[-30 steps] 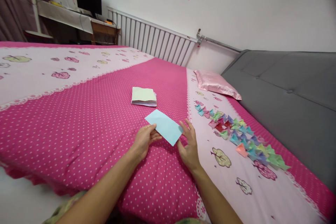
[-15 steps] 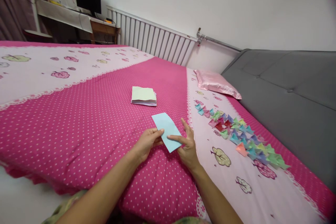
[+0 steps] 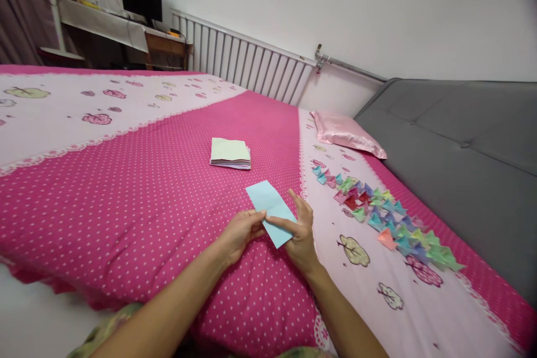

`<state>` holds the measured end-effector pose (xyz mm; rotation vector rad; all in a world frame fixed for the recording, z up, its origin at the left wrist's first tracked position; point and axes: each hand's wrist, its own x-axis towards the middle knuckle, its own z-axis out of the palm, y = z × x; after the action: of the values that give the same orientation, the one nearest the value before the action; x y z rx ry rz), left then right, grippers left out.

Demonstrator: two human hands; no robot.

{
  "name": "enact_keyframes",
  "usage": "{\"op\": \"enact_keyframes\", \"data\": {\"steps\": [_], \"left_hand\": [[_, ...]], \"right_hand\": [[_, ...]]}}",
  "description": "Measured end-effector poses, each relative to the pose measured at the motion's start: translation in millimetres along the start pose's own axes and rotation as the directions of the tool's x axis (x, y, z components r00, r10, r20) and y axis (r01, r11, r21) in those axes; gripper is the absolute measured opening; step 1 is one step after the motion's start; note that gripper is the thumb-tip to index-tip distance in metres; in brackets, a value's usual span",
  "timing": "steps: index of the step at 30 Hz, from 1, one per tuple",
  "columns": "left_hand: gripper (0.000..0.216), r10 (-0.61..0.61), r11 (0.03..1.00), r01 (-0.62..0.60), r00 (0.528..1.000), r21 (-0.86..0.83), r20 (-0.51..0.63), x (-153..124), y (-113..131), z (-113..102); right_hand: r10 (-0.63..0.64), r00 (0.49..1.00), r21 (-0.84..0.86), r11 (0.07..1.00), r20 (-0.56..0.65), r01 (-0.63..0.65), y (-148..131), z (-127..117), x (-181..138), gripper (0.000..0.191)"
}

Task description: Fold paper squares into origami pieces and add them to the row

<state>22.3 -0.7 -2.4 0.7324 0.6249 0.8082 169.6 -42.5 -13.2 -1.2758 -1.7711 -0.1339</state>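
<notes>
A folded light blue paper [image 3: 268, 207] lies on the pink dotted bedspread [image 3: 146, 196] just ahead of me. My left hand [image 3: 240, 233] pinches its left edge, fingers closed on it. My right hand [image 3: 298, 235] holds the near right part, with the forefinger laid across the top of the paper. A stack of coloured paper sheets [image 3: 230, 154] with a pale green top sheet rests farther up the bed, apart from both hands.
Several small folded paper shapes [image 3: 386, 218] in many colours lie in a row on the pale band at my right. A pink satin pillow [image 3: 346, 134] sits beyond them. A grey padded headboard [image 3: 461, 151] runs along the right. A radiator [image 3: 247, 64] and desk stand at the far wall.
The blue paper has turned from lying crosswise to pointing away from me. My hands have drawn closer together, and my right forefinger now lies across it.
</notes>
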Motion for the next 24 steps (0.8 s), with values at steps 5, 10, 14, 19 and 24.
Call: {"op": "enact_keyframes", "data": {"steps": [5, 10, 14, 19, 24], "left_hand": [[0.016, -0.001, 0.998, 0.0, 1.0, -0.056, -0.014, 0.2, 2.3, 0.1], [0.017, 0.03, 0.997, -0.034, 0.998, -0.072, -0.054, 2.0, 5.1, -4.6], [0.017, 0.003, 0.996, -0.013, 0.994, -0.088, -0.113, 4.2, 7.9, -8.3], [0.016, -0.026, 0.995, 0.014, 0.993, -0.099, -0.116, 3.6, 9.8, -5.2], [0.018, -0.041, 0.997, 0.036, 0.997, -0.067, -0.067, 0.9, 9.1, -1.7]], "right_hand": [[0.044, 0.999, 0.057, 0.997, 0.009, -0.045, 0.4, 0.1, 0.0, 0.019], [0.129, 0.992, 0.144, 0.981, 0.002, -0.128, 0.2, -1.2, 1.2, 0.025], [0.19, 0.982, 0.204, 0.961, 0.005, -0.187, 0.7, -2.5, 1.8, 0.023], [0.373, 0.927, 0.349, 0.865, 0.033, -0.361, 1.9, -1.0, 1.5, 0.009], [0.517, 0.852, 0.515, 0.71, 0.081, -0.48, 4.2, 4.6, -0.4, 0.017]]}}
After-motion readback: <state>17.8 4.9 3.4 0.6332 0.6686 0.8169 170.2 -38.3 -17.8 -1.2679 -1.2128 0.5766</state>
